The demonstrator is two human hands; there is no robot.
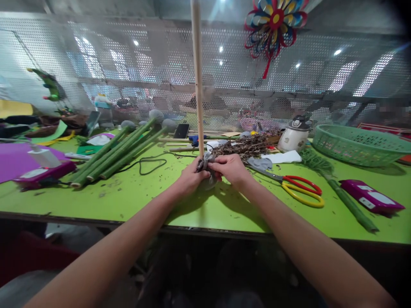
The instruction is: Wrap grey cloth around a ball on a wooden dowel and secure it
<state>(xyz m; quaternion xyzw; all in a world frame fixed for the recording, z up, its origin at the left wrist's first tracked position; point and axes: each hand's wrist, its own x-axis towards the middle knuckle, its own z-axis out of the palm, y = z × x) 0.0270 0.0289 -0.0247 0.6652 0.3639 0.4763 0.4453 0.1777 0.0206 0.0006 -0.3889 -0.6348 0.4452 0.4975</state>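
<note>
1. While a pale wooden stick stood upright at upper centre, the left hand and right hand pinched the knotted grey cloth bundle at its foot, mid-frame.
2. The cloth seemed light, soft and apt to slip; its gathered neck looked the surest hold.
3. The stick seemed stiff, best steadied low.

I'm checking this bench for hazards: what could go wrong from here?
The tall wooden stick stands nearly upright, while the left hand and right hand grip only the grey cloth bundle at its foot, so it could tip if their hold loosens. The scissors lie close beside the right forearm, which might knock them. Dried stems lie just beyond the hands, so bits might catch in the cloth.
</note>
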